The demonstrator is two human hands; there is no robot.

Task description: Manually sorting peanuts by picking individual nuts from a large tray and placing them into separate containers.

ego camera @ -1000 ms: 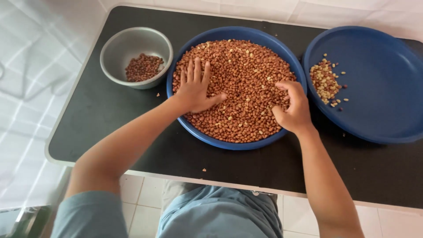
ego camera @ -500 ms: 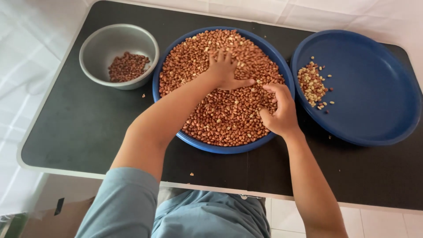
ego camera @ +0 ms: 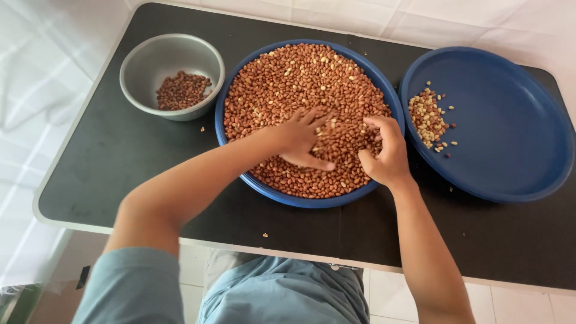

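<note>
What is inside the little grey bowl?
The grey bowl holds a small heap of dark reddish-brown peanuts towards its right side. The rest of its inside is bare metal. What lies under the heap is covered, so it cannot be seen.

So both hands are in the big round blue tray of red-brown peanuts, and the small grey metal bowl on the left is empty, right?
Not quite. The head view shows the small grey metal bowl holds a little heap of dark peanuts. The rest stands: the left hand and right hand are in the big round blue tray of peanuts.
</note>
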